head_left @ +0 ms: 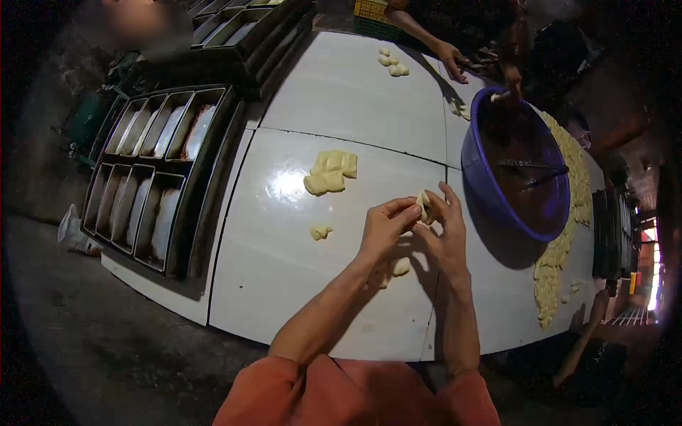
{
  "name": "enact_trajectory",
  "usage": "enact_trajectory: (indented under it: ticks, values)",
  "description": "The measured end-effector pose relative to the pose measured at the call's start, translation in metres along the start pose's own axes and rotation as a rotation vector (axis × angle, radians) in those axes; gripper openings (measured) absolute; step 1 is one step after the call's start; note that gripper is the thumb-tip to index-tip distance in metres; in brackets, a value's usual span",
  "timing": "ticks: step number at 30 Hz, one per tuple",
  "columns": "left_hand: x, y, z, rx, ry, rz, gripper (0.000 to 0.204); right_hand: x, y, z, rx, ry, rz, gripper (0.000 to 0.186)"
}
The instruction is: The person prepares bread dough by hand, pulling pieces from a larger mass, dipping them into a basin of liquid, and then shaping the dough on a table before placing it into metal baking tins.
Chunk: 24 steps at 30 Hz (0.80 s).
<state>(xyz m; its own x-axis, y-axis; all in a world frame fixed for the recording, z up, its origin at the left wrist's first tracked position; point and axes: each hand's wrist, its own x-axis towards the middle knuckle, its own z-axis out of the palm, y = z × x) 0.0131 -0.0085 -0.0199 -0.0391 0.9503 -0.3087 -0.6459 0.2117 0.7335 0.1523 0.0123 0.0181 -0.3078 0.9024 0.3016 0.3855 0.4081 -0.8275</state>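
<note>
A small piece of pale dough (423, 206) is pinched between my left hand (389, 224) and my right hand (444, 228) over the white tiled table (270, 277), some of my right fingers raised. To the upper left of my hands lies a group of flattened dough pieces (330, 170), with a single crumpled piece (320, 232) below it. More pieces (400, 267) lie partly hidden beneath my hands.
A purple basin (476, 156) of brown mixture stands right, beside a long band of dough pieces (565, 263). Metal loaf pans (149, 202) fill the left edge. Other people's hands (451, 58) work at the far side, near small dough balls (394, 65); another arm reaches in at right.
</note>
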Motion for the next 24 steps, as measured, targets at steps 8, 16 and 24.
enact_trajectory:
  ticks: [8,16,24]
  values:
    - [0.002,0.009,-0.006,0.231,0.049,0.076,0.035,-0.007,0.011,0.026,0.014,0.169,0.113,0.018]
    - [0.002,0.011,-0.007,0.112,-0.024,0.029,0.03,-0.011,0.01,0.014,-0.087,0.085,0.091,0.024]
    - [-0.005,0.032,-0.018,0.249,-0.108,-0.13,0.037,-0.03,0.024,0.006,0.281,-0.086,0.152,0.026]
